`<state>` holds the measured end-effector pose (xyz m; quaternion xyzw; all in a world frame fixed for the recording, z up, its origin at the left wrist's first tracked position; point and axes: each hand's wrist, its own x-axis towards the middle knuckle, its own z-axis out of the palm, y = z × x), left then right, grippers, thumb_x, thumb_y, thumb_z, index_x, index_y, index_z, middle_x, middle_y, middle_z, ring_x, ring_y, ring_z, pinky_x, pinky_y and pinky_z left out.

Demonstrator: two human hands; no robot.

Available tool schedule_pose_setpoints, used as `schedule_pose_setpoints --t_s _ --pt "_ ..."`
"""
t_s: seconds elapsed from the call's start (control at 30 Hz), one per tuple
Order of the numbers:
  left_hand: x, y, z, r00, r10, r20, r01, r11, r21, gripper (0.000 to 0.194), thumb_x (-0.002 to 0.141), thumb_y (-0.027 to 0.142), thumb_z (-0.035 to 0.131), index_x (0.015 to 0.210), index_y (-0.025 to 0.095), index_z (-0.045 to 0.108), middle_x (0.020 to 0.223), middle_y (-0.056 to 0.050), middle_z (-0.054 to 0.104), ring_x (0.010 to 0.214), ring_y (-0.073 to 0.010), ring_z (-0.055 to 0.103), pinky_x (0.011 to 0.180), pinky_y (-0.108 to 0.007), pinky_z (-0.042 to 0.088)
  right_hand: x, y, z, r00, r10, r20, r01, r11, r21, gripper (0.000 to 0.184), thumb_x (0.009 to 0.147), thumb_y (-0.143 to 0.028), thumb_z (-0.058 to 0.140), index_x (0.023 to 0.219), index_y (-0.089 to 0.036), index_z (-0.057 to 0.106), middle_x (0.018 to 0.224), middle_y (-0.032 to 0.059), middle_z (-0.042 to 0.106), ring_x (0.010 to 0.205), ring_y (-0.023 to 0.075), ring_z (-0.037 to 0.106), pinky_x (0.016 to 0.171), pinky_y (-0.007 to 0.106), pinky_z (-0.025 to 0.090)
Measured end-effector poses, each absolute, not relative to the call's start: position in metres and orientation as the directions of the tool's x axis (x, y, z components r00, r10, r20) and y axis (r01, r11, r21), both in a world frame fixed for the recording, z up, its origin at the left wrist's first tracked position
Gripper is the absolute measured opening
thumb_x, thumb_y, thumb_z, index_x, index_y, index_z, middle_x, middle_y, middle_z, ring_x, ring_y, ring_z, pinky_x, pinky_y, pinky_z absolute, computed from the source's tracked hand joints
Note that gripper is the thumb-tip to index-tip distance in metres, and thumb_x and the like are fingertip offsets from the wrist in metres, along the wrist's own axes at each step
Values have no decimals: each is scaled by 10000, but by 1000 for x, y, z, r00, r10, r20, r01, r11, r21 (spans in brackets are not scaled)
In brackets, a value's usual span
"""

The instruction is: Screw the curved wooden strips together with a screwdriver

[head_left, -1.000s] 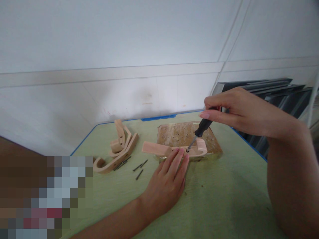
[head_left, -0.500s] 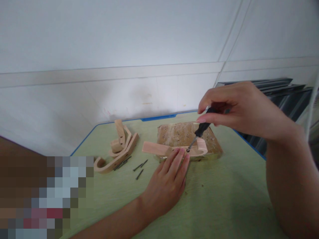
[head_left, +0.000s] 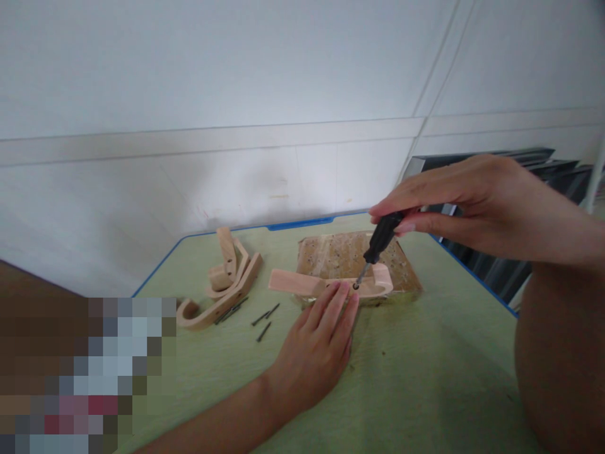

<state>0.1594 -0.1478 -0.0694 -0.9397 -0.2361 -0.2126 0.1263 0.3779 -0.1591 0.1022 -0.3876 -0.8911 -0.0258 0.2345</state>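
Note:
A pale wooden hook (head_left: 302,282) lies on a brown, tape-wrapped block (head_left: 345,249) pitted with small holes. My left hand (head_left: 316,347) rests palm down, its stretched fingers laid against the hook's near side and top; its thumb is hidden. In my right hand (head_left: 454,208), thumb and fingertips pinch the black handle of a screwdriver (head_left: 379,238). The tool slants down to the left, and its tip meets a dark screw head (head_left: 356,286) in the hook, just beside my left fingertips.
More wooden hooks (head_left: 246,277) lie in a cluster at the left of the green table (head_left: 416,378). Near them are several loose dark screws (head_left: 265,331). A white wall (head_left: 227,183) rises behind the table's blue edge. Dark panels (head_left: 486,271) lean at the right.
My right hand has turned about the screwdriver, with its fingers reaching further over the handle and its wrist further right. The screwdriver's handle leans slightly more left. My left hand and the hook stay put.

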Motion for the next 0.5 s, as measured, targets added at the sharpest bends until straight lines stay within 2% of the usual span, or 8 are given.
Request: schedule_pose_setpoints --t_s 0.23,0.4,0.5 --pt "160 -148 -69 799 389 458 499 -855 -144 534 803 183 455 1297 47 308 1358 -174 300 1278 -289 210 1000 -409 348 377 -159 102 -570 664 483 715 691 -106 213 796 -276 540 951 -162 631 868 -15 662 757 74 579 650 150 405" --pt "159 -147 -69 800 383 462 495 -856 -148 534 797 179 460 1292 41 315 1355 -178 303 1278 -290 210 1001 -408 347 378 -158 101 -541 695 473 758 647 -84 186 783 -316 552 882 -183 637 787 -22 663 651 81 569 548 194 389" --pt "159 -147 -70 800 379 465 492 -858 -146 537 797 178 459 1294 41 309 1358 -179 297 1279 -293 206 1000 -410 348 379 -158 102 -525 714 463 772 628 -92 212 771 -355 559 880 -189 632 771 -18 663 642 83 574 539 196 391"
